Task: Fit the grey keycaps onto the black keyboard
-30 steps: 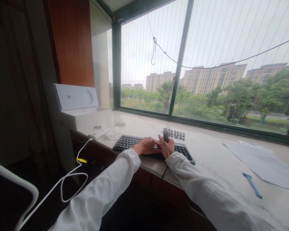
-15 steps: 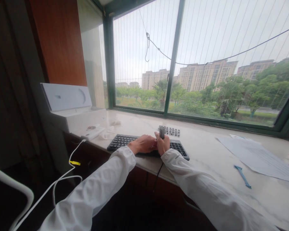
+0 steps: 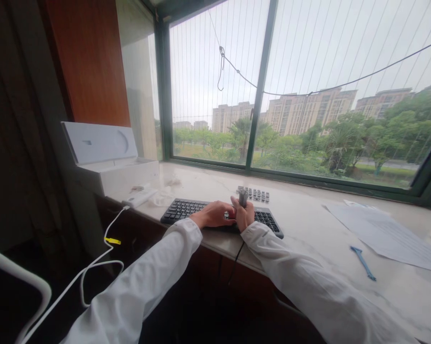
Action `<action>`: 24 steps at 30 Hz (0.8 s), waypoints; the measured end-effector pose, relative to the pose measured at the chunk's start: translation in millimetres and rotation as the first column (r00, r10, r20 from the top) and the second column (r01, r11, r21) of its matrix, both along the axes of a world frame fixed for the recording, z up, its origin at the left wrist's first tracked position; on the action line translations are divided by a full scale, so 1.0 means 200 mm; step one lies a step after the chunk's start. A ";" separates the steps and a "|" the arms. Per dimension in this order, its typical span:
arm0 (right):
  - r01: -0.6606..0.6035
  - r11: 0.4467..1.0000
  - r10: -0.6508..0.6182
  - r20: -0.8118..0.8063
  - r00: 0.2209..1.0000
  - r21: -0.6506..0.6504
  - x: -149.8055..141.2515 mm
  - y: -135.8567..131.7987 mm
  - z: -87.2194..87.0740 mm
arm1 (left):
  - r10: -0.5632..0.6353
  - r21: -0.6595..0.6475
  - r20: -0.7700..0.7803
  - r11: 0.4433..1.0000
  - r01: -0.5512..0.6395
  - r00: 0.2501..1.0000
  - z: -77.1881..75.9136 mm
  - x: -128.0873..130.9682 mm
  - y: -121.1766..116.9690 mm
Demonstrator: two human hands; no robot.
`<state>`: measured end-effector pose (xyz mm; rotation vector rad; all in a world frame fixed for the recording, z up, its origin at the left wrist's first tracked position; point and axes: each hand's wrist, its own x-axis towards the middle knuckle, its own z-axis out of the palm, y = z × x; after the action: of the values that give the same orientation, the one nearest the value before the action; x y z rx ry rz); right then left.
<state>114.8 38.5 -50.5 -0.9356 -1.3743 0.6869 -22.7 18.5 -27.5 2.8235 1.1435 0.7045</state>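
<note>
Oddly, the small dark tool [image 3: 242, 198] stood upright in the right hand [image 3: 244, 216], which was clenched around it and hid its lower end, above the black keyboard [image 3: 187, 209] on the pale counter [image 3: 308, 229]. The left hand [image 3: 215, 215] rested on the keys, fingers loosely spread, covering them. Loose keycaps [image 3: 255, 194] lay just behind, too small to read.

Both arms in white sleeves reach fwd, hands close together, nearly touching. Left hand [image 3: 215, 215] lies palm down, fingers loosely curled. Right hand [image 3: 244, 216] is fisted, thumb side up, fingers wrapped round something small; wrists low, elbows bent.
</note>
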 end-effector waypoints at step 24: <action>-0.067 0.982 0.048 0.113 0.992 0.178 0.01 -0.06 0.03 | 0.033 0.007 0.088 0.999 -0.034 0.996 -0.05 -0.01 0.05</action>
<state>116.0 25.9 -44.6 -0.8001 -1.5378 0.5501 -25.0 29.4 -36.8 2.7552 1.1790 0.8287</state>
